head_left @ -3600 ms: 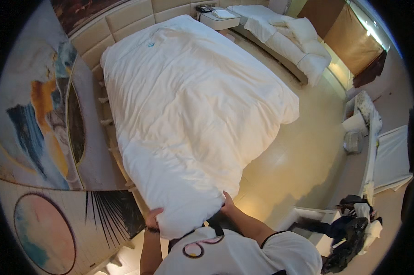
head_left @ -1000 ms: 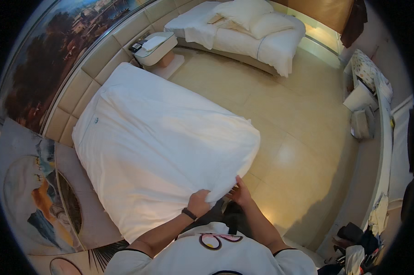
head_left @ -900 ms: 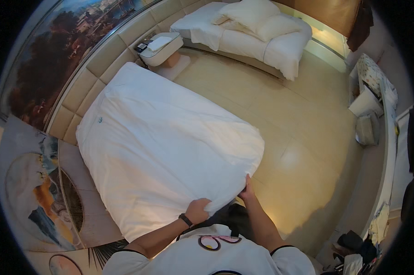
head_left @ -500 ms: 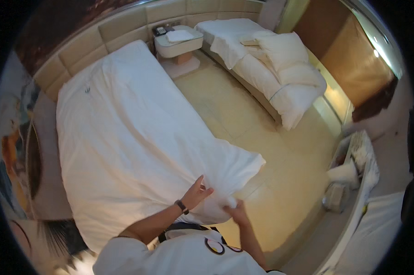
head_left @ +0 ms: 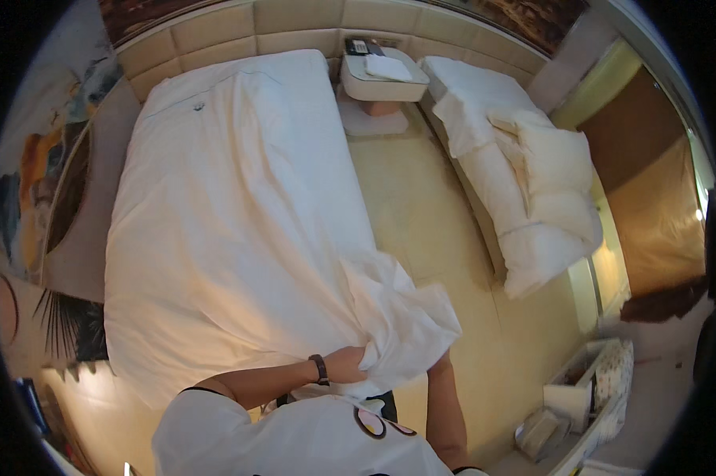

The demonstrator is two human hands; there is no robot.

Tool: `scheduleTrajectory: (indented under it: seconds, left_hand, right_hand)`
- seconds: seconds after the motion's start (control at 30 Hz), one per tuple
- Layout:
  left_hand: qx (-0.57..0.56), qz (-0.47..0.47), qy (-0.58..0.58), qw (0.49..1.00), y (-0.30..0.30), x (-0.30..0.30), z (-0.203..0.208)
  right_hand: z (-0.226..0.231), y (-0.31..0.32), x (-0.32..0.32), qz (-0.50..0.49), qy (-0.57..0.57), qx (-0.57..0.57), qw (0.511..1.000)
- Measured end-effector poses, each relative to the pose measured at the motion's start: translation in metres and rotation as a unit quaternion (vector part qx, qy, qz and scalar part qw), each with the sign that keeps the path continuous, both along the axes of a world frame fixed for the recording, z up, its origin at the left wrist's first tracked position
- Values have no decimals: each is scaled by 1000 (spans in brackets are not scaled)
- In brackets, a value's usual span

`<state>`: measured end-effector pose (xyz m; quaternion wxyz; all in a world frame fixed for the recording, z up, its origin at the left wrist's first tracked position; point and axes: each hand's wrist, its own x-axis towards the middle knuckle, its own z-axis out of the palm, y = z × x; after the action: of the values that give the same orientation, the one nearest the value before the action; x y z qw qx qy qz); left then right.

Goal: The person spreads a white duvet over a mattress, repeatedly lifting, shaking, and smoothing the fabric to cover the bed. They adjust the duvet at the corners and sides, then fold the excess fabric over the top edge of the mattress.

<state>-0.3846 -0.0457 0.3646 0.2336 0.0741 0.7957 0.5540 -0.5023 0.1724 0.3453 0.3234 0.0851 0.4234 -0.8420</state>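
A white duvet [head_left: 231, 230] covers the bed in front of me, with loose folds running along its length. Its near right corner is gathered up in front of my body. My left hand [head_left: 346, 365], with a dark band at the wrist, is closed on the bunched cloth, its fingertips hidden in the folds. At the right side of the same corner, my right hand [head_left: 440, 362] grips the edge, mostly covered by the cloth. Between the two hands the raised fabric bulges and hangs over the bed's right edge.
A second bed [head_left: 485, 103] at the right carries a rumpled duvet and a pillow [head_left: 560, 163]. A nightstand [head_left: 386, 86] with a phone [head_left: 356, 47] stands between the beds. Tiled floor [head_left: 421, 214] runs along the right. A white box [head_left: 568, 394] sits at the lower right.
My left hand, open above the duvet before, has closed on the cloth. The duvet corner is now bunched higher between both hands. My view has turned, shifting the room's contents.
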Motion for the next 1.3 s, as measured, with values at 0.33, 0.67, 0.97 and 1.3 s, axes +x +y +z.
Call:
scheduleTrajectory:
  seconds: [0.33, 0.67, 0.97, 1.3]
  left_hand:
    - [-275, 162, -60, 946, 71, -60, -23]
    - [-93, 548, -100, 825, 239, -151, 55]
    - [-274, 510, -48, 814, 316, -189, 24]
    - [-373, 526, 27, 764, 346, -180, -12]
  right_hand:
    - [-55, 18, -177, 283, -44, 28, 958]
    - [24, 153, -177, 455, 477, 119, 743]
    - [6, 245, -171, 490, 495, 90, 712]
    - [-51, 119, -287, 475, 276, 188, 814]
